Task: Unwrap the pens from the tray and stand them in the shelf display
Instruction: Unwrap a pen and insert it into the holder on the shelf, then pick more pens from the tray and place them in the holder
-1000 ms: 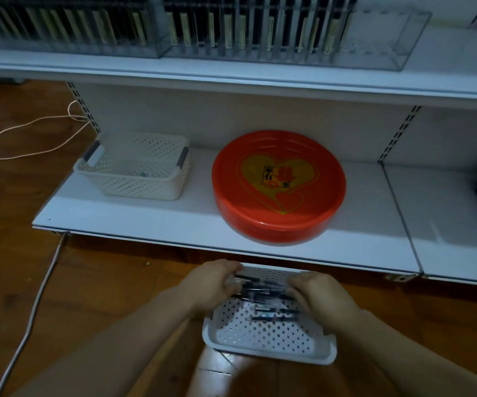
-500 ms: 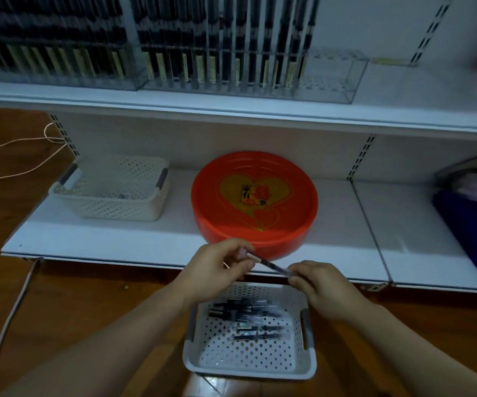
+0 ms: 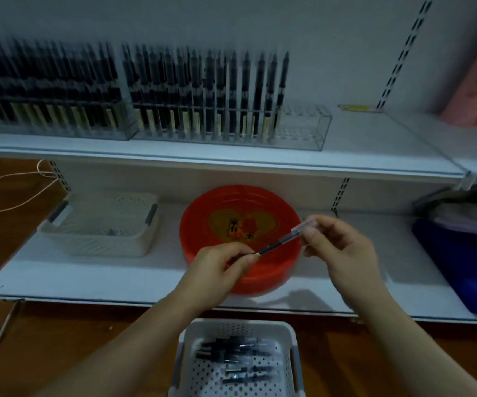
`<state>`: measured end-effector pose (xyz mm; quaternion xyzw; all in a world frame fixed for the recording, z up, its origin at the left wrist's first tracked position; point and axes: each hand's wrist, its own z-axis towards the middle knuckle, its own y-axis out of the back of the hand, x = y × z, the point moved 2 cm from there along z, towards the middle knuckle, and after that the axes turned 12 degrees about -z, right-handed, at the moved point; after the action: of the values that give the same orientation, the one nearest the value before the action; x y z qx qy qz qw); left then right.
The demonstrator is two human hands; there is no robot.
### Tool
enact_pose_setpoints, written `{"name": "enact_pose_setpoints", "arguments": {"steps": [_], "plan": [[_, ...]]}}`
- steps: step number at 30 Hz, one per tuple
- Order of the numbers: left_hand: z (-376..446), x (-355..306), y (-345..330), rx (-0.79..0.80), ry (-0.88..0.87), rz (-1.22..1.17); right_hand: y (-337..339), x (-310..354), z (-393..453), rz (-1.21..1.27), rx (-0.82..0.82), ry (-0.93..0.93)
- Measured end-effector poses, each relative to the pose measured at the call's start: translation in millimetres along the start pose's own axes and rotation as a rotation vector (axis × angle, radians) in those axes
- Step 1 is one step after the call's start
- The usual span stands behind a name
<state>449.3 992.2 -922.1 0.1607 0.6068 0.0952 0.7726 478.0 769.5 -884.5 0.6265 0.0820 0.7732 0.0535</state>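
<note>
Head view: pen (image 3: pixel 280 241) slanting up-right.

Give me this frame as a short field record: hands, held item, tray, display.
left hand: pinches the lower end of the pen
right hand: pinches the upper end, at the clear wrapper
pen: held tilted between both hands, in front of the red round tray
white tray: on floor, several wrapped pens inside
shelf display: upper shelf, right end empty

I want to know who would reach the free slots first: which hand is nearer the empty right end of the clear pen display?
The right hand. It holds the pen below the clear pen display's empty end. The left hand is lower and further left.
</note>
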Motion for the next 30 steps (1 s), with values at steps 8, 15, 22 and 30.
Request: {"name": "enact_pose_setpoints", "arguments": {"steps": [8, 15, 22, 30], "plan": [[33.2, -63.7, -12.9, -0.036, -0.149, -0.124, 10.1, 70.2, 28.4, -0.02, -0.027, 0.108], [69.9, -115.3, 3.0, -0.412, -0.376, 0.233, 43.1, 153.2, 85.1, -0.125, -0.221, 0.373], [82.8, -134.9, 2.0, -0.517, -0.615, 0.447, 35.5, 190.0, 147.8, -0.197, -0.289, 0.44], [102.0, -131.0, 14.7, -0.499, -0.543, 0.754, 11.6, 181.9, 181.7, -0.616, -0.16, 0.421]]}}
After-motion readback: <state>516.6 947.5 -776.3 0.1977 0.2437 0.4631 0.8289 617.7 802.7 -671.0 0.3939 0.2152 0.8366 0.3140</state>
